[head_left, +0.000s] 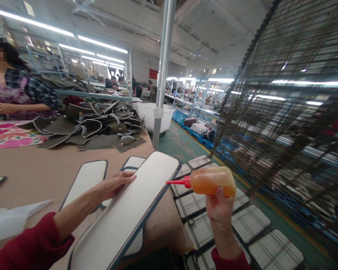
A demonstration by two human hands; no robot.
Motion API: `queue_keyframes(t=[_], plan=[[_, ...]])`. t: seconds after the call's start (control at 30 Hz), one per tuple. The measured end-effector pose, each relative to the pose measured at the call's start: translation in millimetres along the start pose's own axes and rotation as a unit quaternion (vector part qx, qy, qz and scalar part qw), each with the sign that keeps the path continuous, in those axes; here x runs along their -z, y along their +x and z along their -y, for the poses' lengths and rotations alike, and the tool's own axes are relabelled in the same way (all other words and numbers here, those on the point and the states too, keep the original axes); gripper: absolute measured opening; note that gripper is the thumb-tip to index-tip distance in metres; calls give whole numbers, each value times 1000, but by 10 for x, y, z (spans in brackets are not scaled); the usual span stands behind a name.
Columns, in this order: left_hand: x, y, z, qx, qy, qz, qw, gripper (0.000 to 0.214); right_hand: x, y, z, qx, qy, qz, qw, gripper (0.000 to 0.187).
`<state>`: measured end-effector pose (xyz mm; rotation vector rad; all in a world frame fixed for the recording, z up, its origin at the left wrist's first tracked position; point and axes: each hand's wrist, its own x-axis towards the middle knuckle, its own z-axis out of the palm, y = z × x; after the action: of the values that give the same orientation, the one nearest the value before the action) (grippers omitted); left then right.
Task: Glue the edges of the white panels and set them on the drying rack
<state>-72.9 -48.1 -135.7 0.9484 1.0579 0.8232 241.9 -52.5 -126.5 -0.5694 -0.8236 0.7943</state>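
Observation:
A long white panel (135, 202) with rounded corners and a dark edge lies slanted before me, partly over the table's corner. My left hand (119, 183) grips its left edge, thumb on the white face and the other fingers hidden beneath. In my right hand (221, 204) is a squeeze bottle (211, 180) of amber liquid, probably glue, held sideways. Its red nozzle (176, 182) points left, with the tip at the panel's right dark edge. Another white panel (86, 178) lies on the table behind my left forearm, and more dark-edged panels show partly under the held one.
Dark fabric pieces (92, 127) are heaped on the table's far side (30, 165). A co-worker (25, 86) stands at the left. To the right, a wire rack (228, 213) holds several panels, and a mesh rack (284, 93) rises beside it. A metal post (163, 75) stands beyond the table.

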Motion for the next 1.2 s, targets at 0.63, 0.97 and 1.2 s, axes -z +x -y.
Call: queue_keyframes(t=[0.63,0.97,1.2], plan=[[-149,80,-84,8,-62,-40,997,39,22,-85,-41,-25,-2,38,999,49],[-111,176,-62,5,-64,-42,997,32,2,-123,-48,-31,-6,42,999,51],[-115,187,-149,9,-60,-50,997,28,-2,-146,-73,-59,1,36,998,56]])
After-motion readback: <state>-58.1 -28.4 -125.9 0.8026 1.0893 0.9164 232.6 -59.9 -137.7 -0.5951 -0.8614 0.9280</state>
